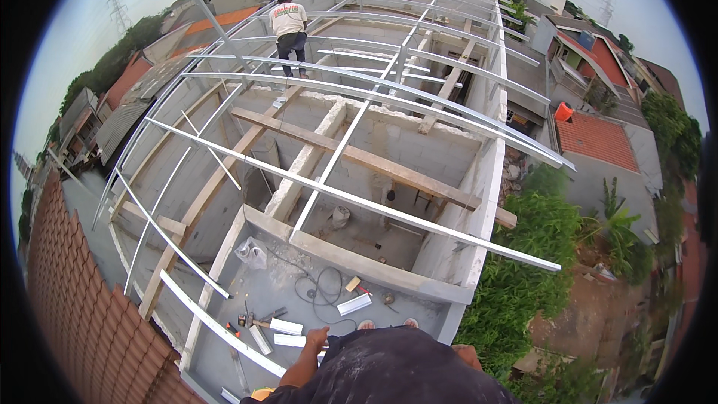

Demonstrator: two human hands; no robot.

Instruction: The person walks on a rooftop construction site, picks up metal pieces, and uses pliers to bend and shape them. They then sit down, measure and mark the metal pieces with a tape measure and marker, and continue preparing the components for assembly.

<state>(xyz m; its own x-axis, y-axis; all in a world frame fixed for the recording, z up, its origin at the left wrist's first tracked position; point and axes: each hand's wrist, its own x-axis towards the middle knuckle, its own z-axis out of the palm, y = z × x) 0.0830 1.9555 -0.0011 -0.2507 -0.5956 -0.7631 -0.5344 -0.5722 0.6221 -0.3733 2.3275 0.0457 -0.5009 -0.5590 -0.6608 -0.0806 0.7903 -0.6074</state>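
My left hand (317,338) hangs low beside my dark shirt, its fingers curled closed. What they hold, if anything, is too small to make out. Short pieces of light metal channel (287,327) lie on the grey ledge just beyond it, with another piece (354,304) farther right. A hammer (260,322) and other hand tools lie to the left of these pieces. At the right side of my body only a bit of my right arm (467,357) shows; the hand itself is hidden. My feet (389,324) stand on the ledge.
Long metal roof members (351,193) span the open rooms below. Wooden planks (366,164) cross between the walls. A black cable (323,292) coils on the ledge near a plastic bag (252,253). A co-worker (289,30) stands farther off among the frames. Tiled roof (82,307) borders the left.
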